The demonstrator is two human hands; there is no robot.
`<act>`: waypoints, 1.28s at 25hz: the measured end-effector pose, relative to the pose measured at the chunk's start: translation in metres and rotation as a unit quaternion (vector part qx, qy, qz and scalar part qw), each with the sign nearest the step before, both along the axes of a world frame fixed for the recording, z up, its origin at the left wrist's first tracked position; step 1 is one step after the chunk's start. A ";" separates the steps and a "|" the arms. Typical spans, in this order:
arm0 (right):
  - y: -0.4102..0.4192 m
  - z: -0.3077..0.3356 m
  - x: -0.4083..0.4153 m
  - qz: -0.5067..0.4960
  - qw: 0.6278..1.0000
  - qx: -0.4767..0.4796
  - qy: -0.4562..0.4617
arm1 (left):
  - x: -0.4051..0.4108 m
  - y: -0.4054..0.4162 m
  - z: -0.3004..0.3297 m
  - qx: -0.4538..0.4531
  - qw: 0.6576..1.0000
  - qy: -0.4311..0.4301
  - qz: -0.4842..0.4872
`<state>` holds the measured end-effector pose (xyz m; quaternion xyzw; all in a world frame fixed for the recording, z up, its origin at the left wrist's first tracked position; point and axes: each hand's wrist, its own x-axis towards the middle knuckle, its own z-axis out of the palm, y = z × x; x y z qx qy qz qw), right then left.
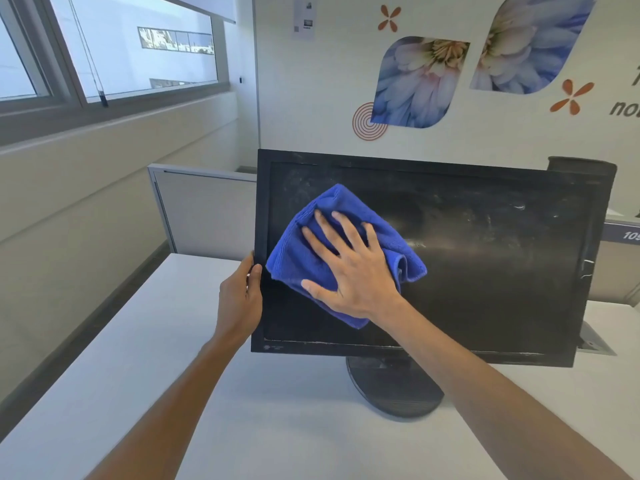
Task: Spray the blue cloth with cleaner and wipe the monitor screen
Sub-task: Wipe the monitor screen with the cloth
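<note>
Standing on the pale, smooth worktop is one monitor, a flat black rectangle with a dull, dust-streaked screen, carried on one round black base. One blue cloth, soft and ribbed like microfibre and folded into a loose bunch, lies flat against the left part of the screen. Two hands are in view. The right hand is spread wide, fingers straight and apart, its palm pressing the cloth onto the glass. The left hand grasps the monitor's left edge, thumb on the front of the frame and fingers curled behind it. Behind the monitor stand a grey partition panel and a white wall with two petal-shaped flower prints. One wide window with a grey frame fills the upper left.
</note>
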<state>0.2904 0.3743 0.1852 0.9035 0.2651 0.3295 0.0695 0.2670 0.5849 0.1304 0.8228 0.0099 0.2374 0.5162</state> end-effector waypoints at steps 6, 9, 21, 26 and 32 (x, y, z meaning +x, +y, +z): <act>-0.014 -0.012 -0.002 -0.069 0.996 -0.007 -0.050 | 0.003 0.006 0.000 0.003 1.000 0.007 -0.010; -0.004 0.017 0.017 -0.078 0.994 0.027 -0.067 | 0.003 0.007 0.000 -0.007 1.000 0.017 -0.009; 0.050 0.021 0.031 0.014 0.999 0.021 -0.048 | 0.011 0.018 -0.010 -0.080 0.994 0.041 -0.055; 0.040 -0.027 0.008 0.041 0.999 -0.006 -0.030 | 0.016 0.021 -0.014 -0.079 0.994 0.044 -0.066; -0.004 -0.066 -0.008 0.069 0.994 -0.043 -0.071 | 0.012 0.023 -0.013 -0.064 0.994 0.046 -0.077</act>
